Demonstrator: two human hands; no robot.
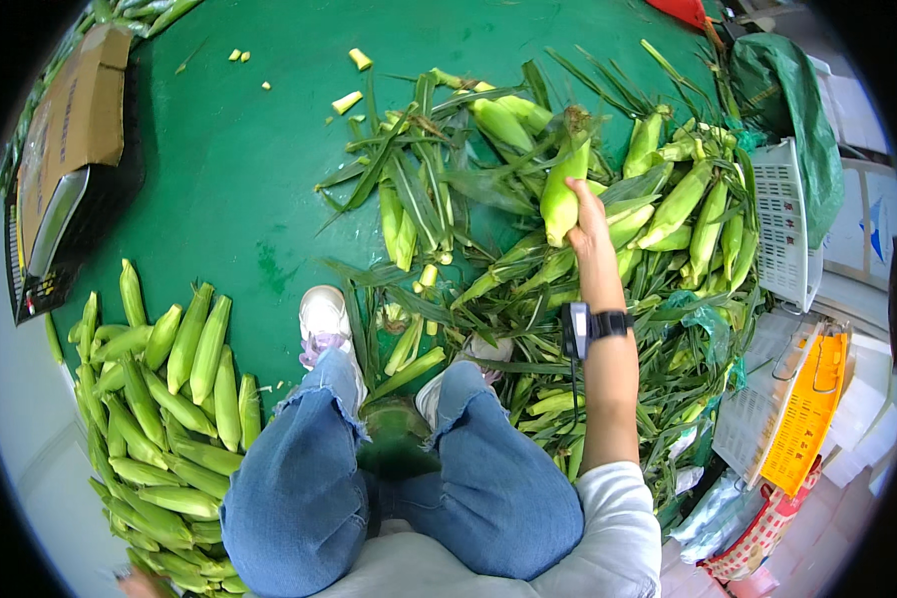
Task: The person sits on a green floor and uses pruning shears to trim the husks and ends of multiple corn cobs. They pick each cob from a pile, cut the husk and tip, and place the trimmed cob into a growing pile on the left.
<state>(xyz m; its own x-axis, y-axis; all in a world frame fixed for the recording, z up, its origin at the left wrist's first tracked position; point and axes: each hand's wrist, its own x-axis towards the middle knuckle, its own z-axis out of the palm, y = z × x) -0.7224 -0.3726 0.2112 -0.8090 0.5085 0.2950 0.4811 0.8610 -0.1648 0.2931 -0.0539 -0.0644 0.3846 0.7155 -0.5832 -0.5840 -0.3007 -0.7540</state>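
Observation:
My right hand [584,217] is closed around the lower part of an ear of corn in its green husk [566,187], raised over a pile of unhusked corn [680,202] and loose leaves. The silk end of that ear points away from me. At the lower left edge of the picture, part of my left hand [140,581] shows, blurred, beside a heap of trimmed ears in pale green husks [187,478]. What its fingers do is hidden. Between my shoes lie husk leaves and cut stalk pieces [427,278].
A cardboard box [75,112] stands in a black crate [26,276] at the upper left. White plastic baskets [781,217], an orange crate [807,411] and a green sack [785,112] line the right side. Stub pieces [346,102] lie on the green floor [217,172].

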